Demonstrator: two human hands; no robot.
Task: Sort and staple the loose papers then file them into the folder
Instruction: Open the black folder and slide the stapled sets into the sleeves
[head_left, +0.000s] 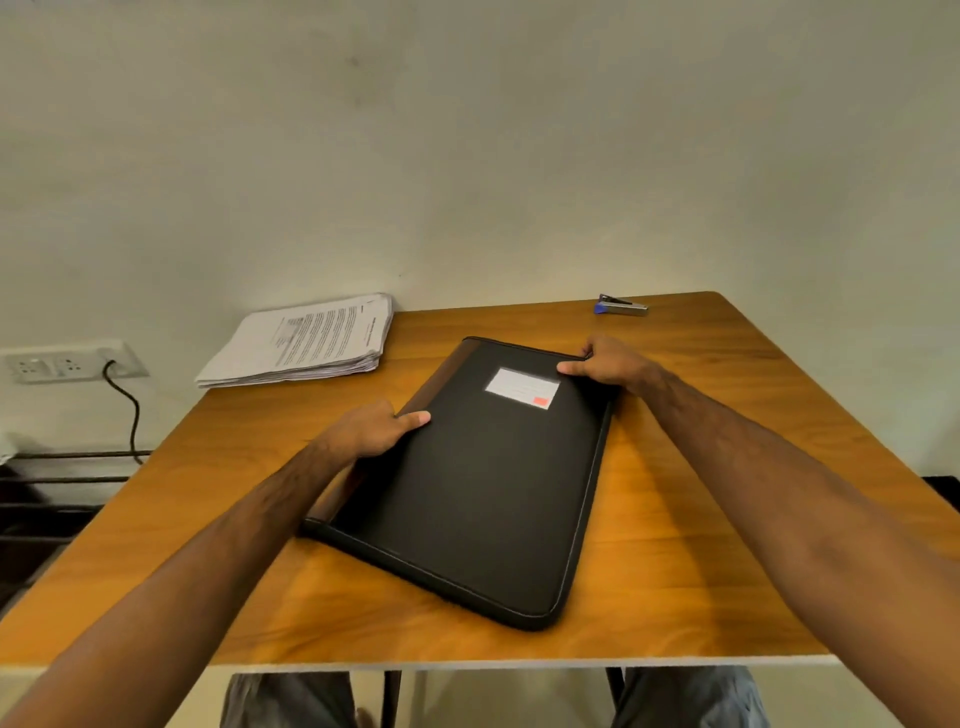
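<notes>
Closed folder flat mid-table, skewed. Left hand pinching its left edge, right hand clamped on the far corner. Papers overhanging the far-left corner, liable to slide off if jolted. Stapler far right.

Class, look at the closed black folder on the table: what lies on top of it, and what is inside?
On the black folder sits a white label with a red patch; the left hand and right hand grip its edges. Its inside is hidden: the cover is shut.
</notes>
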